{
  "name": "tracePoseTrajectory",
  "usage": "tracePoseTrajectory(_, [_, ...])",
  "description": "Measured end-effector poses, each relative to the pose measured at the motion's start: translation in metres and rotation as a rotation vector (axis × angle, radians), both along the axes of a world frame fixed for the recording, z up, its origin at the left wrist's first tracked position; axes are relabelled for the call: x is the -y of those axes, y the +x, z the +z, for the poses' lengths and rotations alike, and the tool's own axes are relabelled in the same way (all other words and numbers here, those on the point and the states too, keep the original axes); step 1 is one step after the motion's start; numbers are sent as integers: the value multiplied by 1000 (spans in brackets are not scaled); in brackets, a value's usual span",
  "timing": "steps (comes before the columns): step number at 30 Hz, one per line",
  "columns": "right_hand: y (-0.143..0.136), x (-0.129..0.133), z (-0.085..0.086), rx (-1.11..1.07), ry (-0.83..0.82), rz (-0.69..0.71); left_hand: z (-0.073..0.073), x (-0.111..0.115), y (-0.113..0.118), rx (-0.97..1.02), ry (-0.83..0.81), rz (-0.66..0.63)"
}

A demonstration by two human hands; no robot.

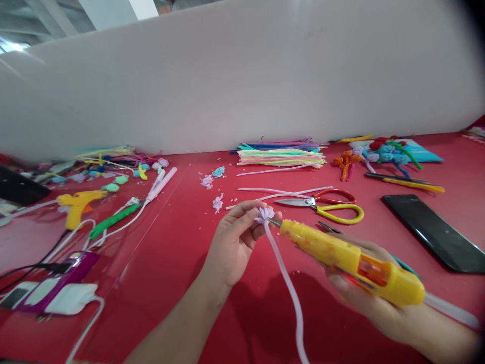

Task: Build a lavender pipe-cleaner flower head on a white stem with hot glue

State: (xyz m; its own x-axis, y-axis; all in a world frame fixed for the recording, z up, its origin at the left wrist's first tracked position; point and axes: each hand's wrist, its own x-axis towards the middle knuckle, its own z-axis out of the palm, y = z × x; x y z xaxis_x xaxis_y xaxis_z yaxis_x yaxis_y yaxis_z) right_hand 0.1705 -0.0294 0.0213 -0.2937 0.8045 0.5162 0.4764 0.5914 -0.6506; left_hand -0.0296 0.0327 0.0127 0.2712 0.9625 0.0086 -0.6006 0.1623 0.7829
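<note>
My left hand (237,237) pinches a small pale purple pipe-cleaner flower (265,215) between thumb and fingers. From the flower a long pale purple pipe-cleaner stem (288,288) hangs down toward me. My right hand (373,308) is wrapped round a yellow hot glue gun (341,255), whose metal nozzle meets the flower or lies right beside it; I cannot tell which. A clear glue stick (450,309) sticks out of the gun's back end. Just beyond my hands lie scissors (322,203) with one red and one yellow handle, and loose pale purple pipe cleaners (265,191).
Coloured pipe cleaners (280,155) are stacked by the white partition (265,76). A black phone (435,232) and yellow-handled pliers (409,183) lie right. At left are another yellow glue gun (78,205), a purple power strip (56,285) with cables, and a pink tool (161,184).
</note>
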Motion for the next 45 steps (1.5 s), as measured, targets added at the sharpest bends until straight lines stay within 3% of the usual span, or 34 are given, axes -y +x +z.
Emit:
tracePoseTrajectory(23, [-1, 1, -4, -23, -23, -11, 1, 1, 1, -48, -53, 36])
tracePoseTrajectory(30, [1, 0, -1, -65, -63, 42, 0, 0, 2, -54, -46, 33])
tracePoseTrajectory(36, [7, 2, -23, -237, -151, -67, 2, -1, 2, -49, -99, 48])
tracePoseTrajectory(39, [4, -4, -31, -473, -295, -81, 1, 4, 4, -112, -139, -104])
tracePoseTrajectory(41, [-2, -10, -30, -578, -384, -72, -2, 10, 8, -129, -153, -311])
tracePoseTrajectory(43, [-8, -16, -26, -626, -483, -56, -8, 17, 14, -117, -180, -496])
tracePoseTrajectory(45, [-14, -19, -24, -632, -586, -28, -13, 23, 20, -128, -203, -580])
